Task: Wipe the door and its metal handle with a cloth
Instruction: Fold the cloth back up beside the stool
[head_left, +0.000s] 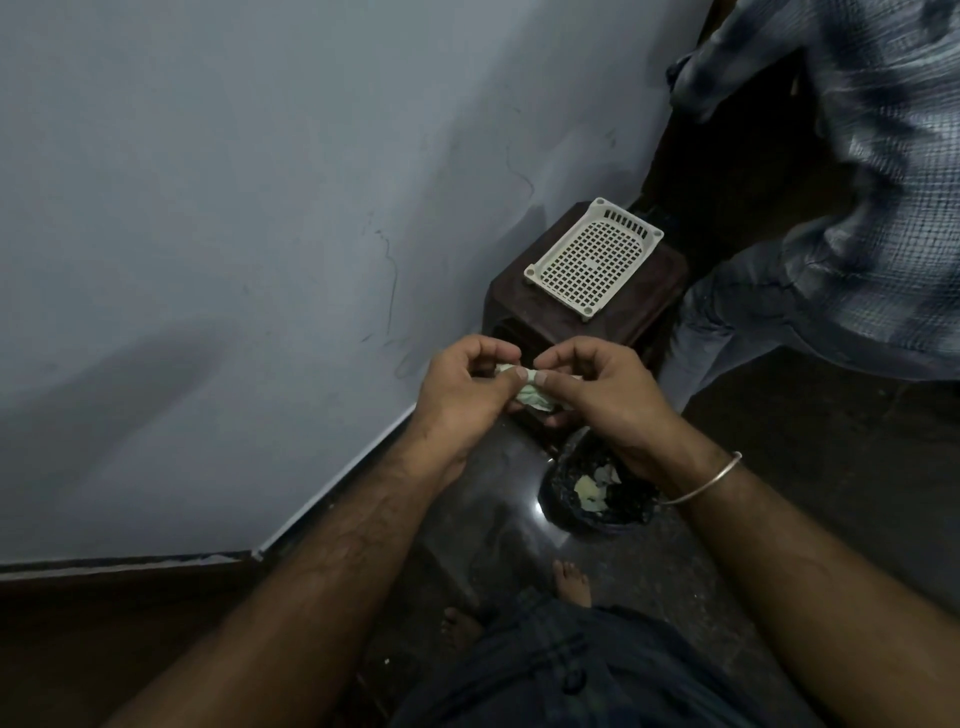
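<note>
A: Both hands hold the cloth: left hand and right hand pinch the pale wad between them, apparently bunching it. No wiping yet; door and handle not identifiable.

B: Containers?

A: Black bin below holds pale scraps. White basket lies on the stool.

text: none readable | labels: none | brands: none | numbers: none | signs: none
</note>
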